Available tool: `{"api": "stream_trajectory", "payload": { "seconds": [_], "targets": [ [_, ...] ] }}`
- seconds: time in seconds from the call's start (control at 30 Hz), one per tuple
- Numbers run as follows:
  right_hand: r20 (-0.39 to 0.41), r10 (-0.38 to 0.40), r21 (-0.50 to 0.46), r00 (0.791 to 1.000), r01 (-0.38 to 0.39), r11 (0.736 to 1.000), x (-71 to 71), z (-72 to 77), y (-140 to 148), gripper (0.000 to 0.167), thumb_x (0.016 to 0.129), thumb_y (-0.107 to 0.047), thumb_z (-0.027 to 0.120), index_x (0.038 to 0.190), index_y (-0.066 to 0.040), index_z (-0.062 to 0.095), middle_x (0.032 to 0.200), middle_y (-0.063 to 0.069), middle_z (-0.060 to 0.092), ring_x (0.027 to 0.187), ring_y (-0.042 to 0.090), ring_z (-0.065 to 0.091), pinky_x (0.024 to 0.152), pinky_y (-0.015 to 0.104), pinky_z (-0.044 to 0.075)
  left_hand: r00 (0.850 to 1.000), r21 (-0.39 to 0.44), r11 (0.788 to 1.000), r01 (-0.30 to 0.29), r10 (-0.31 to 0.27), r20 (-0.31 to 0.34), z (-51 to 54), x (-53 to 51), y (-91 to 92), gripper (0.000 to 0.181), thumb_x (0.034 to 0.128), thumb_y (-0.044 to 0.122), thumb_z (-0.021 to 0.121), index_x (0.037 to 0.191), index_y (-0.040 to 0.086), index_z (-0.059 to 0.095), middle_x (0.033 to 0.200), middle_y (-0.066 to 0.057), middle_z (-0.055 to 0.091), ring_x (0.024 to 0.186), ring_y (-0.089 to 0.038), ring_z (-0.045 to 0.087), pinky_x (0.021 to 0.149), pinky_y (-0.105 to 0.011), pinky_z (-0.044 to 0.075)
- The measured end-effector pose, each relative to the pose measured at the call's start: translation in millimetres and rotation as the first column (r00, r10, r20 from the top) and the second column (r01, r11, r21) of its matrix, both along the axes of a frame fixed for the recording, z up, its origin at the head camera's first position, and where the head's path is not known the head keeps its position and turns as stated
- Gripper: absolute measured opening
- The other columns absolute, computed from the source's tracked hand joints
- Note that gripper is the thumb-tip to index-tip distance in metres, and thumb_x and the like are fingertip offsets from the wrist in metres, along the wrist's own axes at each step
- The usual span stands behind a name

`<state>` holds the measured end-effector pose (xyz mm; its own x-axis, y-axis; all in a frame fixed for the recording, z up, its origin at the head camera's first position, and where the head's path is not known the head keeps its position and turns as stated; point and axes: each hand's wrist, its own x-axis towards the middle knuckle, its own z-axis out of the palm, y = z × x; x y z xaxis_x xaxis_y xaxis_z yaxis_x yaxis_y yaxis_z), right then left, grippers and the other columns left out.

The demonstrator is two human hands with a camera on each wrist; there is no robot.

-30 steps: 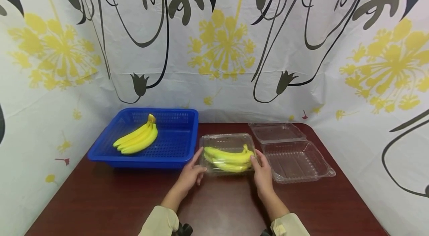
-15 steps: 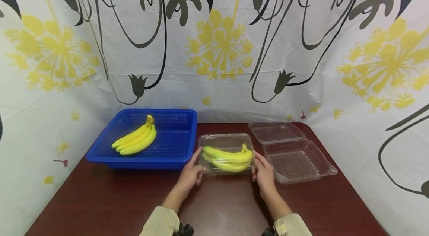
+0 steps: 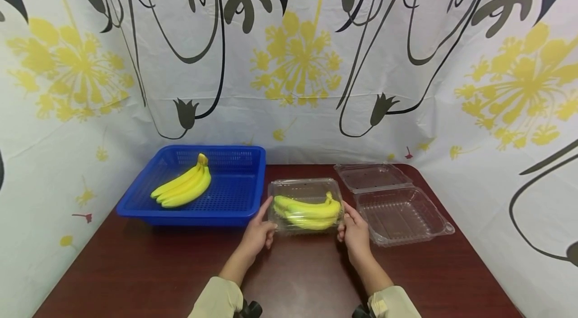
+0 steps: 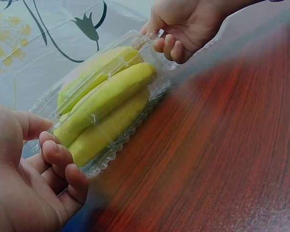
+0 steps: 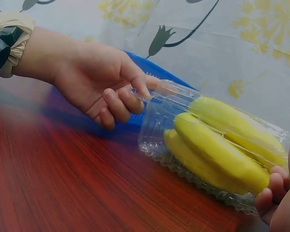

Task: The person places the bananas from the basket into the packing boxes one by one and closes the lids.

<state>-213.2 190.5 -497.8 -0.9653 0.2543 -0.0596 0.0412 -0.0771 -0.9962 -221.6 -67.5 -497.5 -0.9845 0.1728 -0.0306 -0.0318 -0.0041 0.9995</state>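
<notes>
Soft, fairly even light fills the head view, leaving a pale sheen on the dark red-brown wooden tabletop (image 3: 298,278) below and between the left hand (image 3: 256,235) and the right hand (image 3: 355,235). A soft shadow runs beside the right forearm (image 3: 371,274). White glints streak the clear ribbed plastic box (image 3: 307,187) between the hands, softening the yellow bananas (image 3: 307,212) inside. In both wrist views, milky haze veils part of the tabletop; the white floral-printed cloth (image 4: 120,19) beyond the hands looks washed-out.
</notes>
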Motion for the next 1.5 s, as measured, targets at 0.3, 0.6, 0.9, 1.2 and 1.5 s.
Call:
{"api": "stream_trajectory", "payload": {
  "seconds": [0.3, 0.6, 0.9, 1.2, 1.5],
  "targets": [
    [-0.013, 0.034, 0.106, 0.999, -0.033, 0.994, -0.6, 3.3, 1, 0.043, 0.103, -0.003, 0.033, 0.144, -0.004, 0.045, 0.068, 0.006, 0.051, 0.050, 0.010, 0.046, 0.047, 0.024, 0.044, 1.000, -0.006, 1.000, -0.005, 0.004, -0.011, 15.5, 9.3, 1.3, 0.079, 0.0831, -0.005, 0.051, 0.155, 0.019, 0.029, 0.056, -0.003, 0.040, 0.045, -0.013, 0.039, 0.043, -0.025, 0.038],
    [-0.039, 0.010, 0.127, 0.999, -0.005, 0.992, -2.2, -1.0, 1, 0.040, 0.105, -0.008, 0.034, 0.142, -0.010, 0.048, 0.062, 0.004, 0.046, 0.044, 0.007, 0.037, 0.042, 0.022, 0.034, 1.000, -0.009, 1.000, -0.012, 0.012, 0.000, 1.8, 2.0, 2.1, 0.076, 0.0865, -0.002, 0.052, 0.155, 0.020, 0.028, 0.056, -0.002, 0.041, 0.043, -0.013, 0.040, 0.042, -0.026, 0.039],
    [-0.033, -0.065, 0.087, 0.997, 0.067, 0.994, -8.5, -3.5, -1, 0.037, 0.104, -0.014, 0.039, 0.139, -0.013, 0.053, 0.054, 0.000, 0.044, 0.041, 0.008, 0.037, 0.036, 0.023, 0.032, 0.997, -0.022, 0.997, -0.071, 0.071, -0.004, 0.4, -2.2, 8.9, 0.075, 0.0864, -0.001, 0.051, 0.154, 0.025, 0.031, 0.054, 0.000, 0.044, 0.041, -0.011, 0.039, 0.040, -0.024, 0.038],
    [-0.073, -0.147, -0.065, 0.986, 0.143, 0.988, -16.5, -1.8, -8, 0.033, 0.104, -0.017, 0.047, 0.134, -0.006, 0.055, 0.057, 0.000, 0.047, 0.039, 0.007, 0.040, 0.039, 0.022, 0.039, 0.990, -0.019, 0.991, -0.132, 0.131, -0.057, -0.1, -4.2, 16.9, 0.057, 0.1003, 0.010, 0.049, 0.153, 0.012, 0.030, 0.066, -0.015, 0.060, 0.044, -0.014, 0.052, 0.045, -0.029, 0.047],
    [-0.047, -0.108, -0.086, 0.993, 0.104, 0.991, -20.2, 4.7, -16, 0.040, 0.103, -0.014, 0.048, 0.141, -0.004, 0.045, 0.075, 0.004, 0.054, 0.056, 0.009, 0.054, 0.053, 0.024, 0.051, 0.991, 0.032, 0.993, -0.115, 0.117, -0.071, -2.3, -4.3, 16.6, 0.063, 0.1016, 0.016, 0.052, 0.156, 0.017, 0.020, 0.104, -0.024, 0.068, 0.069, -0.028, 0.070, 0.057, -0.031, 0.054]
  ]
}}
